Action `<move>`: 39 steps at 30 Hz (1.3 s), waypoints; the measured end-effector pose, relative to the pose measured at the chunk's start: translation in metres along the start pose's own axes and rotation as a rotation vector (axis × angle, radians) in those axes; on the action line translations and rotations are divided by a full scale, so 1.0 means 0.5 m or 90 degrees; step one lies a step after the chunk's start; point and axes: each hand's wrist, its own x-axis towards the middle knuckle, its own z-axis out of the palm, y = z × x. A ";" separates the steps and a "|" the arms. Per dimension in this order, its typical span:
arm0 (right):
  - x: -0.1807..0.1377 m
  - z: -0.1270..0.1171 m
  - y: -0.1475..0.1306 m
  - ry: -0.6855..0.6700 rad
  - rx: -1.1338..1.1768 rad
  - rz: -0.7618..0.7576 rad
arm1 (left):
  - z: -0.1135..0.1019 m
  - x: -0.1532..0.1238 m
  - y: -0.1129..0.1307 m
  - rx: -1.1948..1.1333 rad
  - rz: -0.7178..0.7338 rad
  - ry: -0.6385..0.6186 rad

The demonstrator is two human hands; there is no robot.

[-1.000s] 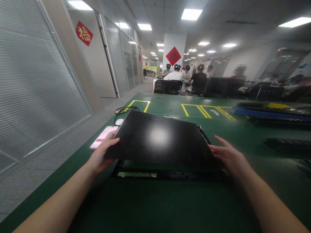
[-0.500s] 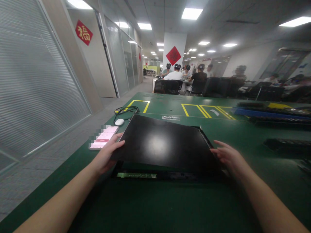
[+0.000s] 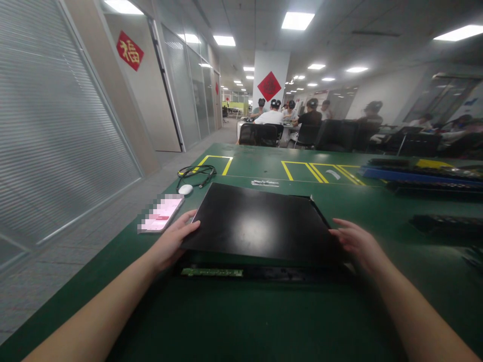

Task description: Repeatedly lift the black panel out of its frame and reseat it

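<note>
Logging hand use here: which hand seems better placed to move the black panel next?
Probably the left hand: its thumb overlaps the black panel, whereas the right hand is spread open beside the panel's right edge.

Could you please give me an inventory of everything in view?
flat panel: one, black, centre
frame: one, black, beneath panel
circuit board: one, green, frame's front
smartphone: one, pink screen, left
mouse-like object: one, white, beyond smartphone
cable: one, black, left
table: one, green, foreground
tape outlines: several, yellow, table
parts: several, black or blue, right
chairs: several, black, background
people: several, varied clothing, background
diamond signs: several, red, background
lights: several, white, ceiling
left hand: one, bare, gripping panel's left edge
right hand: one, bare, panel's right edge
</note>
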 end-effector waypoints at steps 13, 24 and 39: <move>-0.004 0.010 0.005 -0.023 -0.208 -0.055 | 0.020 -0.002 0.002 0.017 -0.022 0.026; -0.002 0.008 0.011 -0.009 -0.335 -0.114 | 0.024 -0.007 0.004 -0.001 -0.013 0.050; -0.013 0.010 -0.003 0.002 -0.411 -0.167 | 0.022 -0.007 -0.003 0.034 0.011 0.039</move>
